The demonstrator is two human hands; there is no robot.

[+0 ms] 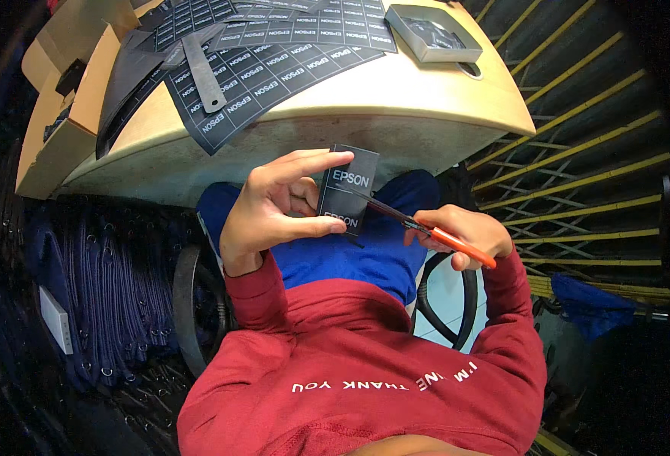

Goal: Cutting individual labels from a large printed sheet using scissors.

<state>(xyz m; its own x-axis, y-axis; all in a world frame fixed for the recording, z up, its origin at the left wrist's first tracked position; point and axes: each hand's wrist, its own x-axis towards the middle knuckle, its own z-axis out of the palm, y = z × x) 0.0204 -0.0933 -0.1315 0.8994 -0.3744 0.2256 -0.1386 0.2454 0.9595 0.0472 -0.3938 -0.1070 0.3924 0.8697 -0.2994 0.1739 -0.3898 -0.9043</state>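
- Fingers, left hand (270, 201): index fingertip at the far edge and thumb at the near edge, parted by the length of the piece they hold; the others curl in beside and partly behind it.
- Label strip (344, 199), black, two pale-printed labels: we find it pinched in those fingers above the lap, its long axis running away from the body with the far end leaning slightly right.
- Fingers, right hand (468, 232): closed around orange-handled scissors (460, 248).
- Key relation: blades enter from the strip's right, across its long axis, tips at the dividing line between the labels. We cannot tell how far the blades are parted.
- Nearer hand: the left, on the strip itself; the right stands off to its right, a blade's reach away.
- Pose: left palm turned toward the strip; right elbow bent, handles slanting down to the right.
- Beneath: blue trousers (312, 266).
- Beyond: pale wooden table (494, 87) bearing black label sheets (263, 82), a steel ruler (201, 76) and a grey open box (456, 55).
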